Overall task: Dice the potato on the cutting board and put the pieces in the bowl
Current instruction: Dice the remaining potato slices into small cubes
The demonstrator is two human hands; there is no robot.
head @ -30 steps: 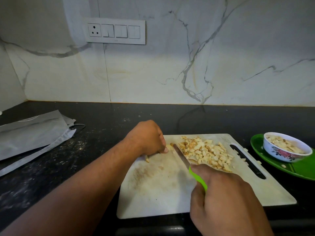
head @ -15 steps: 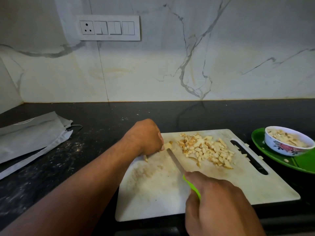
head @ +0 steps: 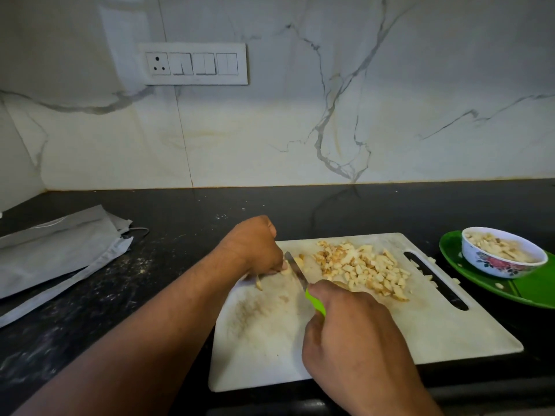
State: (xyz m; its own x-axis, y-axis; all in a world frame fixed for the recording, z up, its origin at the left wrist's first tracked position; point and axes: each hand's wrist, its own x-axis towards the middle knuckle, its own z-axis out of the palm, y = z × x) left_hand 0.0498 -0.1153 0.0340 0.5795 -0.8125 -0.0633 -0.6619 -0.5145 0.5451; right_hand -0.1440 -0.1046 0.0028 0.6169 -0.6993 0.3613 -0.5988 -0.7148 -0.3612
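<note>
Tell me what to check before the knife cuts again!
1. Right hand grips the green-handled knife: ok.
2. Left hand holds the uncut potato piece: ok.
3. Left fingertips away from the blade: cannot tell, they are very close.
4. Cutting board lies flat on the counter: ok.
5. Diced pile is apart from the blade: ok.
6. Bowl has room left: cannot tell.

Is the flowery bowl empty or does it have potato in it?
It has potato in it. Pale diced pieces fill the bowl, which sits on the green plate. How deep the pieces go cannot be told.
</note>
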